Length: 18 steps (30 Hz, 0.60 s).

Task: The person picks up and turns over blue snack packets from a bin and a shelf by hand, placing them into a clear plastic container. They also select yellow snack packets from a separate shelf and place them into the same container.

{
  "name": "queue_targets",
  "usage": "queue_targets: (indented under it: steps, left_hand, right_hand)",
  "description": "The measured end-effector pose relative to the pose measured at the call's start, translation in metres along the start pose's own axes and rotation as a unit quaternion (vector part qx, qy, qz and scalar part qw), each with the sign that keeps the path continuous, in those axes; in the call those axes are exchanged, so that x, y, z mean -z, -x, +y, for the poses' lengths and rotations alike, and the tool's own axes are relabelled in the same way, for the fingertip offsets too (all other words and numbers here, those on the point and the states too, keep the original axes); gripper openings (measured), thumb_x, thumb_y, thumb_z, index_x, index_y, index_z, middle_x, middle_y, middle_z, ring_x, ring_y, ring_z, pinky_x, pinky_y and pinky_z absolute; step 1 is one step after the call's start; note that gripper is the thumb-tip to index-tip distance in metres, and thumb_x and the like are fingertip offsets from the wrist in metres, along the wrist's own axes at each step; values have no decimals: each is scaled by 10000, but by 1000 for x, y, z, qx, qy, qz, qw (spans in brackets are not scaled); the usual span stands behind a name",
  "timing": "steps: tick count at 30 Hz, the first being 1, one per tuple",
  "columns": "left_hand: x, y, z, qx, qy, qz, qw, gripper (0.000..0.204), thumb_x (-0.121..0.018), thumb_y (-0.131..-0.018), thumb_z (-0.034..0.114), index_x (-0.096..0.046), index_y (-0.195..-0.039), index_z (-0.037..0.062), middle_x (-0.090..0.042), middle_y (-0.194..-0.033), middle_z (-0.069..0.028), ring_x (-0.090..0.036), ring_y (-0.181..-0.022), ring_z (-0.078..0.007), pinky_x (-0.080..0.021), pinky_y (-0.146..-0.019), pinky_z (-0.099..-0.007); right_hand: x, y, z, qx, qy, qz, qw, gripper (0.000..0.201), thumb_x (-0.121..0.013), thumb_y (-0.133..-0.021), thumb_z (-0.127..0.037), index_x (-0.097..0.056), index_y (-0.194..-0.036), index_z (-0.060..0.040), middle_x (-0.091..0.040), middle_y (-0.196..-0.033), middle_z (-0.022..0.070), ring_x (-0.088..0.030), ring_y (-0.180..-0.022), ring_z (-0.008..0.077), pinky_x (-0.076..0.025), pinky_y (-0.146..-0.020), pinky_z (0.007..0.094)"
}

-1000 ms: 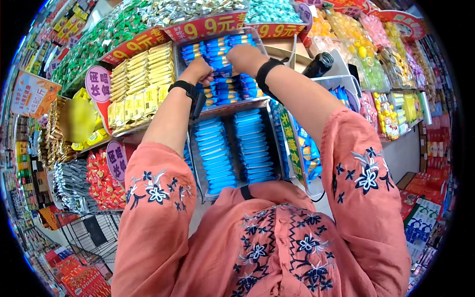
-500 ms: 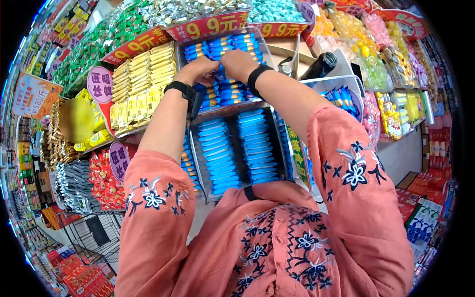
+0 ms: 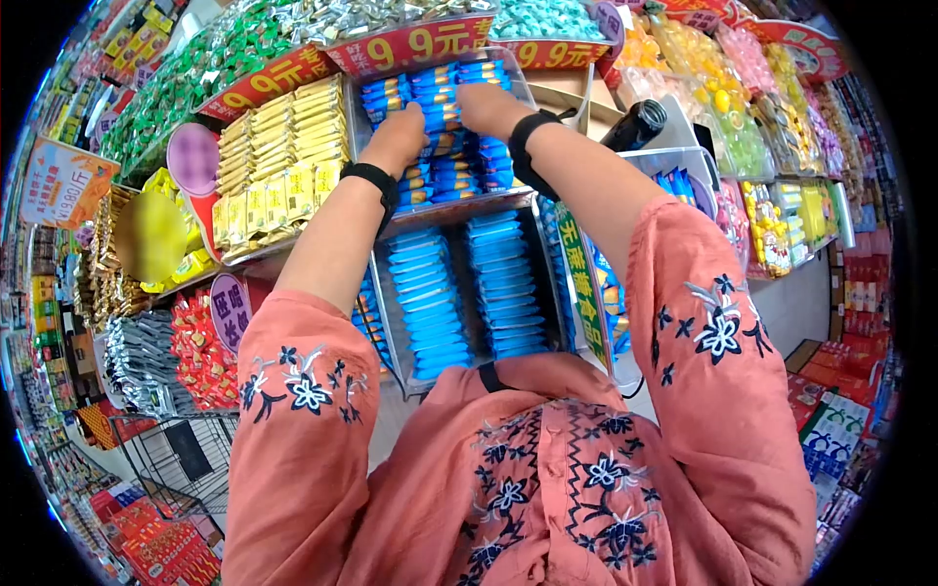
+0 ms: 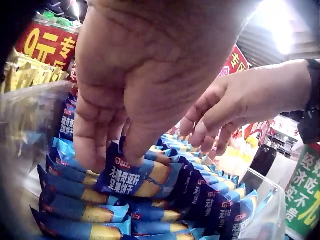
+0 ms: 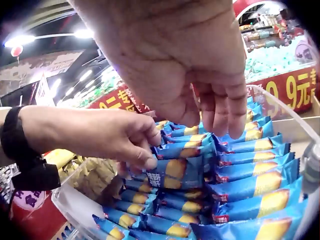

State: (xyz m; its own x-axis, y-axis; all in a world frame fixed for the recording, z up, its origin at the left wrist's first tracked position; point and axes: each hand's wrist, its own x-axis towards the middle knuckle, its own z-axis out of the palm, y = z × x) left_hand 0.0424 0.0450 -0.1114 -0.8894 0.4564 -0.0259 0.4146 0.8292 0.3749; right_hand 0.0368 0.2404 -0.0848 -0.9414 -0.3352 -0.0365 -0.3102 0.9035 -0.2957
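My left hand (image 3: 396,140) pinches the left end of a dark blue biscuit packet (image 4: 142,175) between thumb and fingers. The packet lies tilted over rows of similar biscuit packets (image 5: 255,175), each printed with golden biscuits, inside a clear plastic bin (image 4: 42,102). To its right, my right hand (image 3: 491,109) hovers low over the same rows. Its fingers (image 5: 220,110) hang down loosely, their tips overlapping the packets in the right wrist view, with nothing held between them and the thumb. Black bands circle both wrists.
Nearer my body, a lower bin holds two columns of light blue packets (image 3: 428,303). Yellow packets (image 3: 283,166) stand left of the bin. Red price signs (image 3: 410,44) line its far side, and a dark bottle-like object (image 3: 637,125) lies to the right.
Half a second ago my hands were close together over the packets; now they are apart, the left shifted slightly left and the right moved up and right.
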Motion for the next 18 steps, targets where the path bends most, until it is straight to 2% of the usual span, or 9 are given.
queue_targets:
  steps: [1, 5, 8, 11, 14, 18]
  left_hand:
    - [0, 2, 2, -1, 0, 6, 1000, 331, -692, -855, 81, -519, -1086, -80, -650, -1042, -354, -645, -1027, -473, -529, -859, -522]
    - [1, 1, 13, 28, 26, -4, 999, 364, -677, -842, 44, -476, -1115, -88, -649, -1016, -358, -648, -1014, -474, -531, -852, -523]
    - [-2, 1, 17, 52, 52, -13, 997, 414, -681, -825, 43, -439, -1129, -101, -646, -1012, -370, -648, -1007, -484, -534, -851, -517]
    - [-13, 0, 15, 40, 39, 13, 998, 467, -692, -806, 56, -414, -1137, -123, -641, -1009, -384, -651, -994, -495, -538, -846, -508]
    - [-25, -8, 9, 73, 78, 35, 994, 498, -703, -795, 72, -412, -1139, -138, -636, -1020, -392, -651, -992, -501, -543, -849, -499]
    - [-30, -15, 6, 91, 85, 24, 992, 516, -701, -793, 79, -404, -1149, -149, -625, -1036, -404, -646, -1020, -499, -541, -859, -494]
  right_hand:
    - [4, -1, 4, -38, 3, -27, 999, 214, -628, -859, -140, -729, -993, -7, -706, -1060, 239, -683, -1011, 391, -547, -880, 482]
    - [8, -4, 18, -69, 12, -57, 996, 267, -542, -849, -83, -726, -1018, 10, -693, -1107, 250, -673, -1048, 401, -538, -912, 477]
    - [20, 3, 15, -63, 32, -97, 993, 274, -552, -844, -103, -731, -1019, 10, -684, -1121, 263, -669, -1056, 410, -538, -909, 472]
    - [52, 24, -4, -93, 14, -190, 977, 282, -561, -836, -103, -735, -1030, 6, -676, -1142, 270, -664, -1073, 412, -537, -909, 469]
    - [49, 26, -7, -142, -16, -204, 969, 289, -562, -831, -99, -737, -1039, 1, -684, -1134, 263, -665, -1080, 405, -536, -911, 465]
    - [48, 32, -8, -133, -37, -203, 969, 288, -550, -831, -89, -735, -1028, 11, -698, -1091, 263, -680, -1045, 402, -550, -884, 455]
